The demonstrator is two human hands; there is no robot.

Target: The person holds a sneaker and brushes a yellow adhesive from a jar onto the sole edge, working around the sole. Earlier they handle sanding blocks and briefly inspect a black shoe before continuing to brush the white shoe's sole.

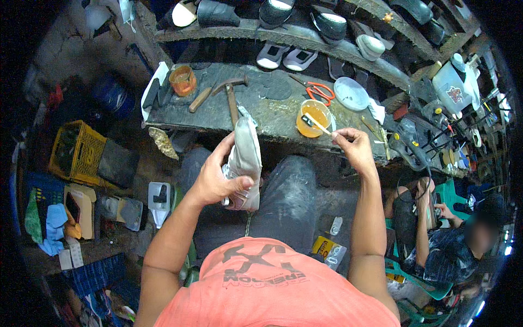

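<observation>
My left hand (222, 175) grips a light grey shoe (246, 157) above my lap, its toe pointing up towards the bench. Between the thumb and fingers of my right hand (353, 147) is the pale handle of a small brush (318, 124). The brush's dark head lies inside a plastic tub of amber liquid (308, 131) at the bench's front edge. Behind the tub rest orange-handled scissors (320, 92) and a round translucent lid (351, 94). A hammer (232, 98) and a wooden-handled tool (201, 99) lie left of them, near a second amber container (182, 83).
Shoes stand on the wooden shelf (245, 32) above the dark workbench (269, 114). A yellow crate (77, 155) and open cardboard box (83, 208) are at the left. Another person (445, 253) sits at the right near green plastic chairs (449, 192). Clear bottles (410, 143) stand at the bench's right.
</observation>
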